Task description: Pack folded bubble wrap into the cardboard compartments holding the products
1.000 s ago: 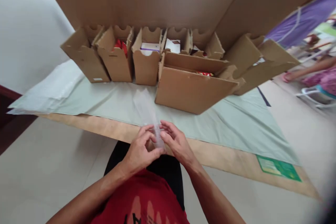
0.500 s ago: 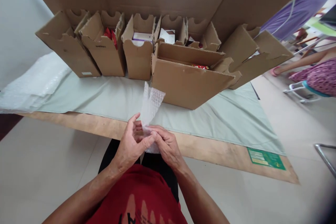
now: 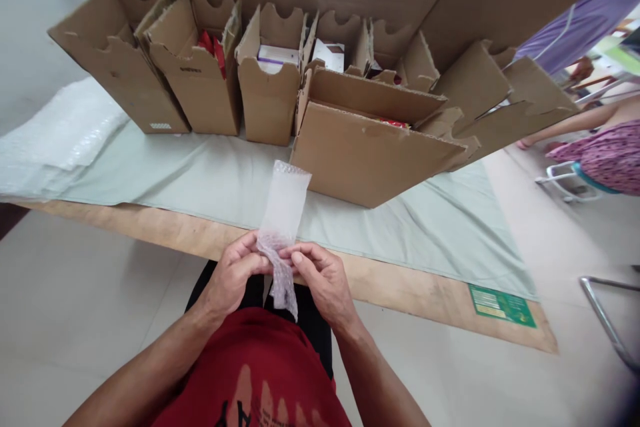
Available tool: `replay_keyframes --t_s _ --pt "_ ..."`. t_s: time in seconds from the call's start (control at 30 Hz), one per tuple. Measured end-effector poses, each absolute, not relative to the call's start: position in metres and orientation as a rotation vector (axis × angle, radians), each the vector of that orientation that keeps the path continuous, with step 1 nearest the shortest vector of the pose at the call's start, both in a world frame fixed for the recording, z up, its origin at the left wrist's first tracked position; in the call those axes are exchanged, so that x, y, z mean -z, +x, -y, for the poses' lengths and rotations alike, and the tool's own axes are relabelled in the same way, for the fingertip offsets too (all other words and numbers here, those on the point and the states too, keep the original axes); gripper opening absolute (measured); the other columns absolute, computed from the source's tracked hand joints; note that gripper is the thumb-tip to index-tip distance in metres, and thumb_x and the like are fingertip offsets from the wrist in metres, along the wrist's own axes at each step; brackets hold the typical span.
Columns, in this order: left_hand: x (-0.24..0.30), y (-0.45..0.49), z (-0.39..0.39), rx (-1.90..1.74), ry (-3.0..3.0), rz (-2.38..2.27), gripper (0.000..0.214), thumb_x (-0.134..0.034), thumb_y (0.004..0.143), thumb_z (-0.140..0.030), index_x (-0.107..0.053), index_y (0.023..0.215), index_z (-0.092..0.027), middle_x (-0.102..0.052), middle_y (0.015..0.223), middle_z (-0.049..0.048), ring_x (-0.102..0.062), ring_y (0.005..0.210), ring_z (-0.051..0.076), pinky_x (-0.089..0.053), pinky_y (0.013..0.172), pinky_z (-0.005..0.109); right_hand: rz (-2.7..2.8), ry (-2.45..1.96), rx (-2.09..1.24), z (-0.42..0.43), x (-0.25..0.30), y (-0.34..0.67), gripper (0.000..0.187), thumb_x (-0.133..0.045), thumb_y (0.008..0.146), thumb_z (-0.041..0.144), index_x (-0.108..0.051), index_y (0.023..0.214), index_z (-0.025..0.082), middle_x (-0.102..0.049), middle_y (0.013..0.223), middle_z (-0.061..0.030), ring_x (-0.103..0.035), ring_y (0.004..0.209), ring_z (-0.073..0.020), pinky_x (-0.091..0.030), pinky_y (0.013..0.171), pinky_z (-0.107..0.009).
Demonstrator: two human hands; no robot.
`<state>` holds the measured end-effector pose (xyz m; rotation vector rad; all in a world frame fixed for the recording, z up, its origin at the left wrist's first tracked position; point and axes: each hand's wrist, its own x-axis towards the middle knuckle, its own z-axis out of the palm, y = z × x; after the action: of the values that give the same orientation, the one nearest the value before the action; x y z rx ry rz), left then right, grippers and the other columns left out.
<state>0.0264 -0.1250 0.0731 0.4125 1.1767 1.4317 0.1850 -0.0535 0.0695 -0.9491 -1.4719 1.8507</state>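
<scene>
A clear bubble wrap bag [image 3: 286,203] stands upright over the table's front edge, its upper part flat and its lower end crumpled and hanging down toward my lap. My left hand [image 3: 235,273] grips its left side, thumb in front and fingers behind. On the right, my right hand [image 3: 320,277] pinches the bag near the crumpled fold with thumb and forefinger. Whether anything is inside the bag I cannot tell. Just beyond it stands a wide cardboard bin [image 3: 373,163] with a red packet inside.
A row of open cardboard bins [image 3: 267,103] lines the back, some with boxes or red packets. Stacked bubble wrap bags [image 3: 75,123] lie at the left on the green cloth [image 3: 210,173]. A green card [image 3: 503,305] sits on the wooden edge. Another person [image 3: 600,153] is at the right.
The bag has turned to show its flat face, and its crumpled lower end now hangs between my hands. My hands have moved apart a little. The view has shifted slightly.
</scene>
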Motion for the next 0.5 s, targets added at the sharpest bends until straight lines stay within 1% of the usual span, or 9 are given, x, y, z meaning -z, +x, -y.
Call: replay_keyframes --t_s 0.07,0.17,0.23,0.27,0.33,0.43,0.5 --pt "-0.072 0.023 0.124 -1.43 0.376 -1.161 0.033 -0.078 0.074 -0.036 -0.074 0.102 -0.018 -0.076 0.086 0.0036 -0.069 0.075 0.019 -0.056 0.068 0.028 1.546 -0.976 -1.783 0.055 -0.07 0.185 0.023 -0.069 0.091 0.042 -0.072 0.101 0.021 -0.076 0.091 -0.0042 -0.07 0.081 -0.0175 -0.057 0.075 -0.029" --pt "-0.071 0.018 0.123 -1.418 0.452 -1.268 0.036 -0.077 0.08 -0.052 -0.073 0.087 -0.016 -0.072 0.077 0.0029 -0.065 0.071 0.017 -0.053 0.067 0.028 1.758 -0.98 -1.68 0.059 -0.073 0.183 0.022 -0.071 0.087 0.04 -0.068 0.098 0.021 -0.068 0.079 -0.0006 -0.062 0.069 -0.0147 -0.051 0.064 -0.027" --pt "-0.071 0.015 0.122 -1.362 0.585 -1.369 0.04 -0.075 0.084 -0.055 -0.072 0.079 -0.016 -0.07 0.074 0.0022 -0.062 0.071 0.016 -0.052 0.07 0.027 1.896 -1.001 -1.585 0.062 -0.076 0.181 0.024 -0.075 0.084 0.041 -0.066 0.094 0.021 -0.064 0.076 0.001 -0.058 0.065 -0.0141 -0.048 0.061 -0.026" --pt "-0.072 0.014 0.122 -1.322 0.647 -1.404 0.041 -0.074 0.086 -0.056 -0.072 0.078 -0.016 -0.07 0.075 0.0022 -0.062 0.072 0.016 -0.051 0.071 0.027 1.96 -1.016 -1.517 0.063 -0.077 0.181 0.026 -0.078 0.081 0.041 -0.065 0.094 0.022 -0.064 0.077 0.0009 -0.058 0.067 -0.0144 -0.048 0.062 -0.027" --pt "-0.075 0.012 0.122 -1.26 0.71 -1.434 0.042 -0.074 0.085 -0.057 -0.074 0.082 -0.016 -0.072 0.078 0.0029 -0.064 0.075 0.017 -0.052 0.073 0.028 2.063 -1.02 -1.368 0.065 -0.077 0.181 0.025 -0.079 0.08 0.035 -0.065 0.096 0.022 -0.067 0.083 -0.0005 -0.06 0.071 -0.0154 -0.049 0.065 -0.028" --pt "-0.081 0.011 0.124 -1.218 0.704 -1.355 0.041 -0.082 0.079 -0.054 -0.075 0.093 -0.017 -0.077 0.086 0.0048 -0.069 0.08 0.02 -0.056 0.074 0.03 2.109 -0.96 -1.257 0.065 -0.074 0.184 0.006 -0.063 0.092 0.025 -0.067 0.096 0.022 -0.071 0.088 -0.0027 -0.064 0.075 -0.0163 -0.05 0.07 -0.029" --pt "-0.081 0.012 0.127 -1.222 0.691 -1.261 0.044 -0.087 0.075 -0.05 -0.074 0.102 -0.017 -0.078 0.093 0.0064 -0.072 0.087 0.023 -0.058 0.079 0.032 2.047 -0.944 -1.297 0.064 -0.073 0.188 0.015 -0.055 0.098 0.023 -0.068 0.091 0.023 -0.072 0.086 -0.0028 -0.066 0.074 -0.0163 -0.051 0.07 -0.029"
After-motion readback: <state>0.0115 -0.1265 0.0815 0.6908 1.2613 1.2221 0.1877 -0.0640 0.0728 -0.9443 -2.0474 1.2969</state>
